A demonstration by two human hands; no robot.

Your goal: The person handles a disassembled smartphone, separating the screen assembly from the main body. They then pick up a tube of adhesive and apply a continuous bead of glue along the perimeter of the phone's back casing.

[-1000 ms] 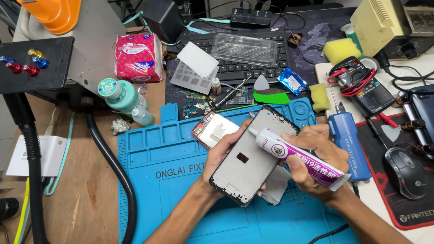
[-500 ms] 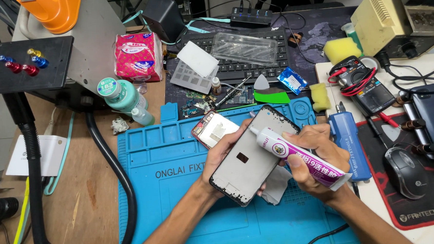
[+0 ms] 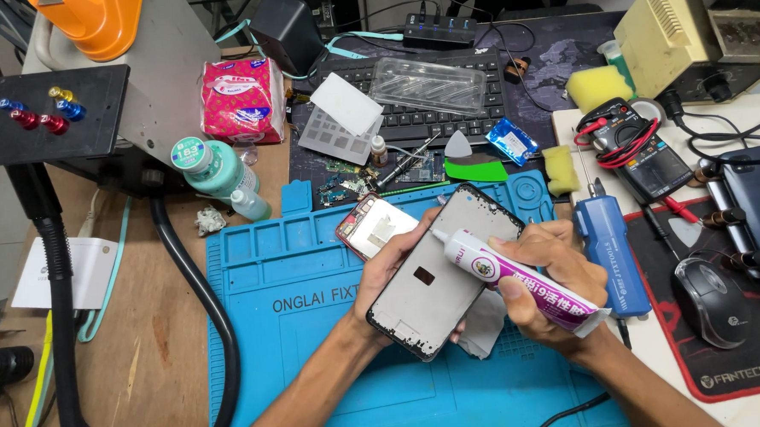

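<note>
My left hand (image 3: 383, 277) grips a black phone frame (image 3: 438, 279) from its left side and holds it tilted above the blue work mat (image 3: 318, 361). My right hand (image 3: 545, 287) is wrapped around a white and purple glue tube (image 3: 520, 280). The tube's nozzle touches the upper left edge of the frame. A second phone part with a red rim (image 3: 372, 227) lies on the mat just left of the frame. A grey cloth (image 3: 485, 324) sits under the frame.
A keyboard (image 3: 427, 117) with a clear plastic tray and a circuit board lies behind the mat. A blue tool (image 3: 608, 255), a multimeter (image 3: 642, 155) and a mouse (image 3: 713, 301) are at the right. A green bottle (image 3: 211, 165), a tissue pack (image 3: 243, 100) and a black hose (image 3: 205, 306) are at the left.
</note>
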